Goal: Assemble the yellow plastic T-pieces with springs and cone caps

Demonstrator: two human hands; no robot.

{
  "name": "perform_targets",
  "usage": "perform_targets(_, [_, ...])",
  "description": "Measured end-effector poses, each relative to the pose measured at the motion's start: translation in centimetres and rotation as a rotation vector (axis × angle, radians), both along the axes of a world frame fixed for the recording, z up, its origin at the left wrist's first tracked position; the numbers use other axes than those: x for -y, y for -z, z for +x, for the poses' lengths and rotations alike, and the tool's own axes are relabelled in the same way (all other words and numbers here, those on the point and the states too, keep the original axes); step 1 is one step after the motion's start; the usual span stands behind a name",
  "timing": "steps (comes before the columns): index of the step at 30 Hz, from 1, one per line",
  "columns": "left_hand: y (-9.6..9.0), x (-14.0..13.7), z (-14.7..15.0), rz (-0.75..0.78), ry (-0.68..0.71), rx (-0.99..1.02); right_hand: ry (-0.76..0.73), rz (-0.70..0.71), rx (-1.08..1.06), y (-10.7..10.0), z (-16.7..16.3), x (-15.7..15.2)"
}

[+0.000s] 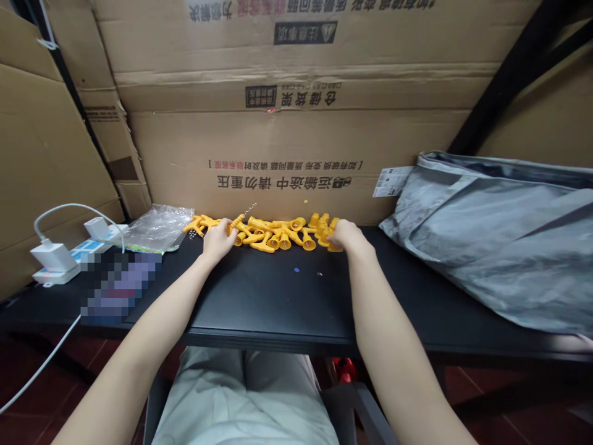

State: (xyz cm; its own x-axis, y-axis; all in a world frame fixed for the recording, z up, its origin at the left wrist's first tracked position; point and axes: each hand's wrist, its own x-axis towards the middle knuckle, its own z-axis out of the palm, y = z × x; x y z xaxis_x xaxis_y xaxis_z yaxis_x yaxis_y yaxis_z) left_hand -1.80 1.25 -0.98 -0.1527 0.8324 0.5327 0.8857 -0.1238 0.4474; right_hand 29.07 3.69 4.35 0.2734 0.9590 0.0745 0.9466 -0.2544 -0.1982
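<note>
My left hand [218, 241] is closed round a yellow corkscrew [237, 221], whose thin metal spiral points up and to the right. Beside it on the left lie yellow T-shaped handles [204, 221] with metal spirals. To the right spreads a heap of yellow plastic pieces [264, 235], with handles and bell-shaped cups mixed together. My right hand [348, 237] is at the heap's right end, its fingers curled on a yellow bell-shaped cup [334, 247]. Several more cups [319, 221] stand close by. My right fingertips are partly hidden.
Behind the black table [273, 303] rises a cardboard panel [296, 136]. A grey bag [491, 235] lies at right. At left are a clear plastic bag [157, 225], a power strip [58, 274] with a white cable, and a blurred-out item [123, 287].
</note>
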Motion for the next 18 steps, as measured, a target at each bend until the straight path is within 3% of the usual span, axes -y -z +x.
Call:
perform_targets(4, [0.3, -0.5, -0.5, 0.022, 0.005, 0.065, -0.032, -0.066, 0.015, 1.0, 0.2, -0.7])
perform_targets(11, [0.7, -1.4, -1.5, 0.054, 0.014, 0.239, -0.031, 0.01, 0.008, 1.6, -0.1, -0.9])
perform_targets(18, [0.8, -1.9, -1.7, -0.019, 0.105, 0.631, -0.045, -0.018, -0.011, 1.1, -0.2, -0.5])
